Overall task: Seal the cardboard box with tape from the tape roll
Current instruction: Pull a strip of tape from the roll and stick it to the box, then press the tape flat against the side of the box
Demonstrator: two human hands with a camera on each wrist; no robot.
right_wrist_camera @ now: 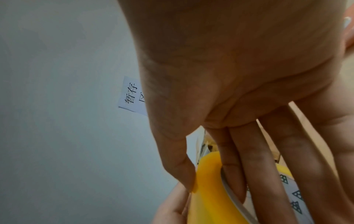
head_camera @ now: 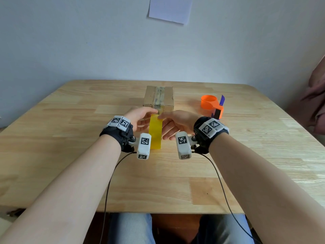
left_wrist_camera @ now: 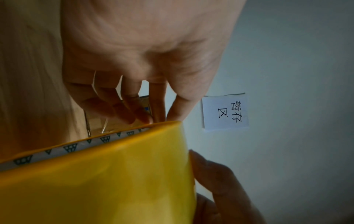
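The cardboard box point(head_camera: 158, 97) stands mid-table, flaps down, with a strip of clear printed tape along its top. In front of it both hands hold the yellow tape roll point(head_camera: 155, 132) upright above the table. My right hand point(head_camera: 165, 124) grips the roll point(right_wrist_camera: 208, 197) with its thumb on the yellow outer face and its fingers point(right_wrist_camera: 233, 174) inside the core. My left hand point(head_camera: 149, 115) pinches the roll's point(left_wrist_camera: 114, 174) top edge with its fingertips point(left_wrist_camera: 147, 119). No free tape end shows. The box point(left_wrist_camera: 95, 122) is partly hidden behind the left fingers.
An orange tape dispenser point(head_camera: 212, 106) with a purple blade guard sits right of the box. The wooden table point(head_camera: 70, 138) spreads wide on both sides. A paper note point(head_camera: 169, 9) hangs on the wall. Mauve cloth, perhaps a person's arm point(head_camera: 316, 95), is at the right edge.
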